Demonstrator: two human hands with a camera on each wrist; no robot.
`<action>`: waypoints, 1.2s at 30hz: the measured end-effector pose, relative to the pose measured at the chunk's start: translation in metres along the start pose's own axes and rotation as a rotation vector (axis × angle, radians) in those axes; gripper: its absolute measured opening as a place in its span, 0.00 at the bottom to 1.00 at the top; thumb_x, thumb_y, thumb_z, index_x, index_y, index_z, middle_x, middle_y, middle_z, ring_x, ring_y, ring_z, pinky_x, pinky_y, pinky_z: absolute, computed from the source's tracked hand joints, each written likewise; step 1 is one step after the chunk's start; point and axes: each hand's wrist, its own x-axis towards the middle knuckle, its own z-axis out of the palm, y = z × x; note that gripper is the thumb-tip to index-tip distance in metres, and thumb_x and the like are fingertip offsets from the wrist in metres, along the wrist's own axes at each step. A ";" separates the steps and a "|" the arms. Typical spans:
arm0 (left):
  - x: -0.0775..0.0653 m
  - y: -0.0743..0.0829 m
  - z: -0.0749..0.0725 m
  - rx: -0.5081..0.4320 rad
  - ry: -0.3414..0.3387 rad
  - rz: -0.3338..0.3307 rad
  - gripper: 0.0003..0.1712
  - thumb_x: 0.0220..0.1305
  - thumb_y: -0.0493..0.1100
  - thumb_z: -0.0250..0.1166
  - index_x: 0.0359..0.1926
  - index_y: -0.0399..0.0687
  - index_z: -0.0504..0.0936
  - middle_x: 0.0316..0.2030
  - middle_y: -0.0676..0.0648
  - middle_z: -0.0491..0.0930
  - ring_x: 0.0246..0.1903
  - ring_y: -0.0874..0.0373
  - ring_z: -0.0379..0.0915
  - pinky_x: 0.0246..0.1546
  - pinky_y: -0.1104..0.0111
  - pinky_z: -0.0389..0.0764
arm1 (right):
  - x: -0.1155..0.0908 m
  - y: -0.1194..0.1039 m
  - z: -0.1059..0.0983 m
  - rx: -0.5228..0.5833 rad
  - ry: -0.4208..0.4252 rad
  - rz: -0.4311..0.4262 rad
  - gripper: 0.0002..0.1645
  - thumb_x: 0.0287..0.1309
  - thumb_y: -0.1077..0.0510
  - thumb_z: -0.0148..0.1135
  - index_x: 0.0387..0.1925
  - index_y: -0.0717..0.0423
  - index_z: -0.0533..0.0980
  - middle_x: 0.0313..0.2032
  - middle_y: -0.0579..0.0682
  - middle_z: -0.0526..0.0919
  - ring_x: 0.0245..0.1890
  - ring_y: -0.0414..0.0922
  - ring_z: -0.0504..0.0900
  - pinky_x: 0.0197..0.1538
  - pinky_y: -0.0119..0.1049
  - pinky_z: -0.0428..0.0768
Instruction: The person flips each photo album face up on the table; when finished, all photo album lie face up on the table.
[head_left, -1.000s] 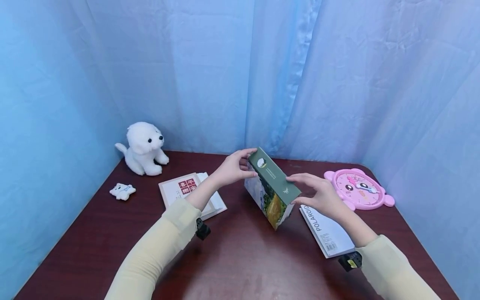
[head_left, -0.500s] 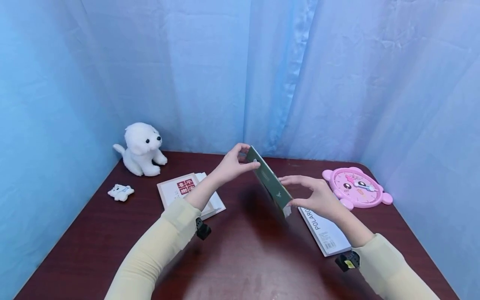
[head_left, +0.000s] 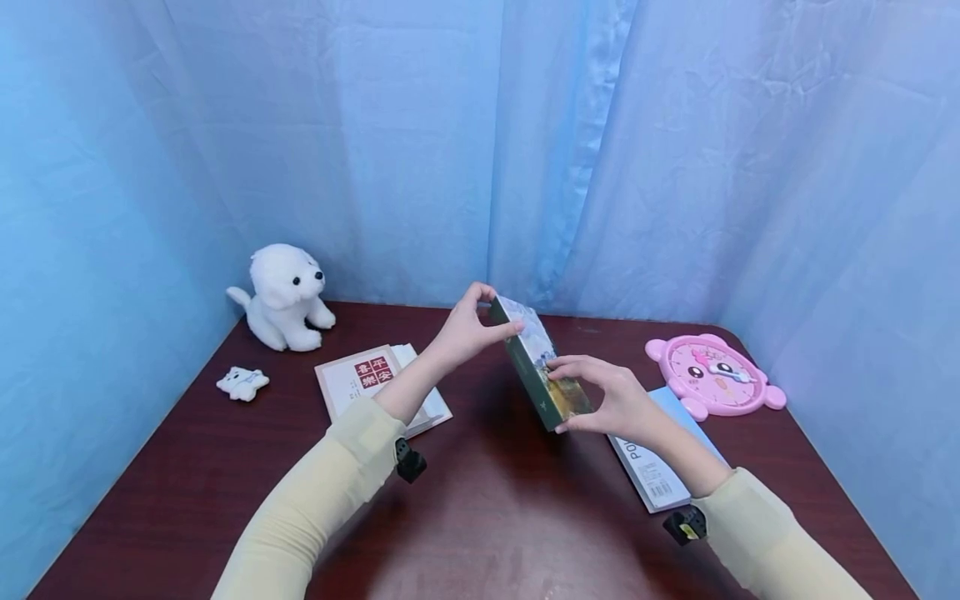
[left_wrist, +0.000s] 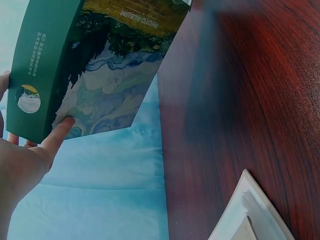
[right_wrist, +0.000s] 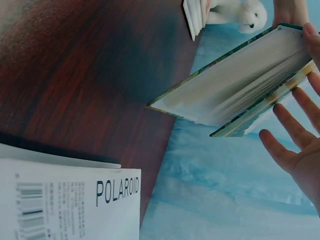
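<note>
Both my hands hold a photo album [head_left: 546, 367] tilted above the middle of the table, its green spine facing me and a painted landscape cover turned up. My left hand [head_left: 474, 332] pinches the far end, thumb on the cover near the spine. At the near end my right hand [head_left: 611, 398] holds it between thumb and fingers. "PHOTO ALBUM" is printed on the cover [left_wrist: 117, 75] seen in the left wrist view. White page edges [right_wrist: 245, 80] fan slightly between the covers in the right wrist view.
A white box-like item marked POLAROID [head_left: 656, 475] lies under my right forearm, beside a pink clock [head_left: 716, 377]. To the left are flat card-like items with red characters [head_left: 360, 379], a white plush dog [head_left: 288, 296] and a small white bear-shaped piece [head_left: 243, 383]. Blue curtains [head_left: 420, 150] enclose the table.
The photo album has rolled in my hands: its green spine faced up, and now a painted cover does. My right hand has shifted left, its fingers moving onto that cover.
</note>
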 end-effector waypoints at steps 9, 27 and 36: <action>0.002 -0.010 0.004 0.035 -0.003 0.047 0.32 0.45 0.53 0.69 0.49 0.53 0.64 0.48 0.49 0.67 0.50 0.53 0.67 0.43 0.59 0.73 | 0.000 0.003 0.008 -0.027 -0.045 0.044 0.46 0.28 0.38 0.73 0.55 0.40 0.68 0.59 0.44 0.67 0.57 0.41 0.66 0.46 0.44 0.76; -0.002 -0.022 0.002 0.046 0.047 0.042 0.20 0.46 0.46 0.69 0.41 0.51 0.74 0.46 0.52 0.70 0.46 0.55 0.67 0.47 0.59 0.71 | -0.010 0.022 0.024 -0.054 -0.009 0.306 0.62 0.17 0.33 0.74 0.62 0.36 0.58 0.68 0.50 0.37 0.64 0.58 0.51 0.51 0.59 0.67; -0.005 -0.041 -0.010 -0.023 -0.018 -0.027 0.24 0.46 0.48 0.70 0.46 0.49 0.74 0.49 0.51 0.71 0.47 0.55 0.70 0.40 0.66 0.73 | -0.016 0.032 0.022 -0.058 0.000 0.318 0.57 0.24 0.34 0.72 0.61 0.39 0.60 0.65 0.52 0.54 0.63 0.52 0.56 0.55 0.55 0.65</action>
